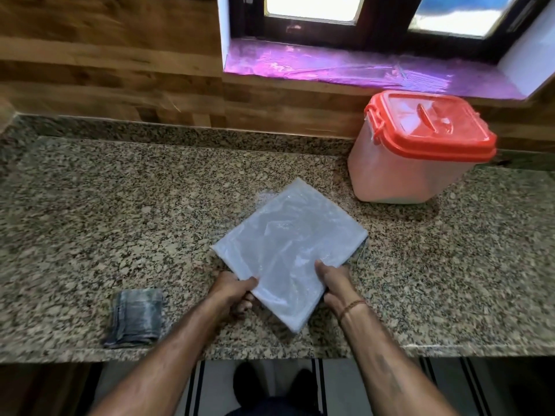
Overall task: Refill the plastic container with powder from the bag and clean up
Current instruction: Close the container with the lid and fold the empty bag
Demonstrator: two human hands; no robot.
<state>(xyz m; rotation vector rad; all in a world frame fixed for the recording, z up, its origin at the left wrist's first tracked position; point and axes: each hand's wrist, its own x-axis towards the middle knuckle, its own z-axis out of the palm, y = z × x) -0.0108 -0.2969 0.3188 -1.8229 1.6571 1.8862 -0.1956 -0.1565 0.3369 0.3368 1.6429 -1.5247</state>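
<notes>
Granite worktop (90,205). Empty plastic bag (288,250), folded flat into a rectangle, lies near the front edge, turned diagonally. Left hand (232,288) grip closed on its near-left edge; right hand (335,280) grip closed on its near-right edge. Plastic container (405,169), orange lid (432,124) on, stands at the back right below the window sill (345,67), apart from the bag. Folded grey cloth (135,318) front left, untouched.

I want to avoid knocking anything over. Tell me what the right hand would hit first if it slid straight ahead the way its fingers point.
The right hand points up and slightly left across the folded bag in its grip. Past the bag, only bare counter shows up to the wall; the container seems off to the right, though depth is unclear.
</notes>
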